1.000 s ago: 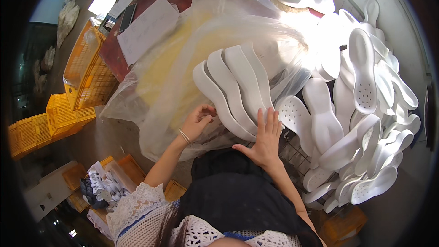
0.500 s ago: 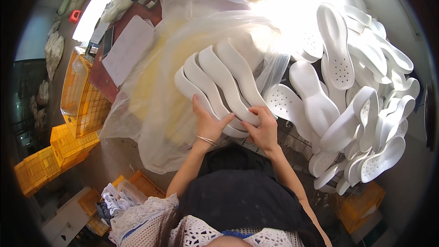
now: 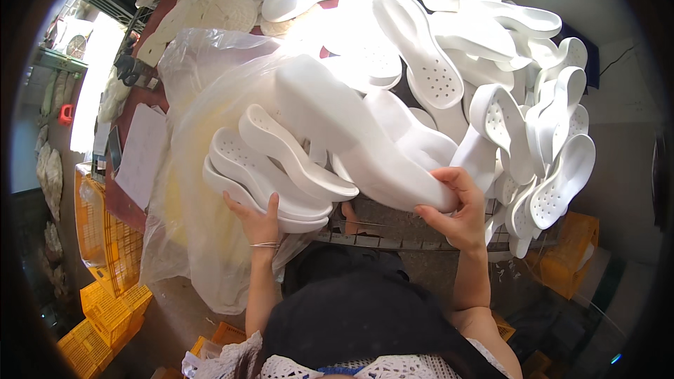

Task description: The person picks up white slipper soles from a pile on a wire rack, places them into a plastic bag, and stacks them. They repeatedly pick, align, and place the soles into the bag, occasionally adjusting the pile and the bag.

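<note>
My right hand (image 3: 460, 207) pinches the near end of a large white foam shoe sole (image 3: 351, 126), thumb below and fingers over its edge. That sole is raised and tilted, its far end reaching up and to the left. My left hand (image 3: 256, 223) grips the near side of a small group of white shoe soles (image 3: 263, 175), thumb and fingers apart against them. Small holes show in the tops of these soles. They lie on a clear plastic bag (image 3: 186, 161) with something pale yellow under or inside it.
A big heap of white soles (image 3: 484, 42) covers the right side of the table. White paper (image 3: 142, 151) lies at the left on the red tabletop (image 3: 126, 203). Yellow crates (image 3: 116, 309) stand below left, another crate (image 3: 569, 253) below right. Pale flat pieces (image 3: 217, 7) lie at the back.
Both hands were together on a row of several soles. My right hand has moved right with one sole raised; my left stays with the others. The view has shifted to the right.
</note>
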The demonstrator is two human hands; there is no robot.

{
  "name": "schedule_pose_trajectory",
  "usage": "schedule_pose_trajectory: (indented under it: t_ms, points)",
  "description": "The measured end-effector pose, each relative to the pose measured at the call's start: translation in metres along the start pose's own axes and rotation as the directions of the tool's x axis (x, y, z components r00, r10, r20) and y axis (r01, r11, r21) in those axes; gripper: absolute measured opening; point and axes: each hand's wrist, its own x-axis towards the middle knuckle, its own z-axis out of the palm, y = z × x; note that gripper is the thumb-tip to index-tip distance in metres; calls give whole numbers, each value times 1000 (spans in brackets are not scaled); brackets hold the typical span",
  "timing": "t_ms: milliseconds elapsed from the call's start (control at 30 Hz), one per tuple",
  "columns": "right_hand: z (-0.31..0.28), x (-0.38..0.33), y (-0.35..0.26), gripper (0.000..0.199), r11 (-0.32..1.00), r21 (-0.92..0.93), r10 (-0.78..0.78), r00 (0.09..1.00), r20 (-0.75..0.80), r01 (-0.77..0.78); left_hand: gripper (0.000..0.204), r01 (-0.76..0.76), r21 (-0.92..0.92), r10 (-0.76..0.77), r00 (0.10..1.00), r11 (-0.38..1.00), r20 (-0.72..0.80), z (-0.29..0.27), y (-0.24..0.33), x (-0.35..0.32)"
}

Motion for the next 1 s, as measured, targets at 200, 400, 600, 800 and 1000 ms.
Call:
schedule_pose_trajectory:
  t_ms: [200,400,600,800,1000]
  points:
    - [1,12,58,25,391,-914,-329,944,-31,107,114,-21,163,12,998,986,55,7,25,4]
    - [29,26,111,13,154,-988,-211,976,-47,-14,115,14,395,-90,981,918,173,12,53,11]
    - [26,48,60,18,531,-800,153,898,414,278,120,193,795,-415,906,575,80,48,86,29]
    - [-31,201,55,30,495,-869,-199,975,-101,11,122,162,785,-331,942,598,57,64,90,30]
    - [-73,280,100,54,-5,-963,-20,963,-271,-271,118,194,780,-335,942,595,22,68,81,26]
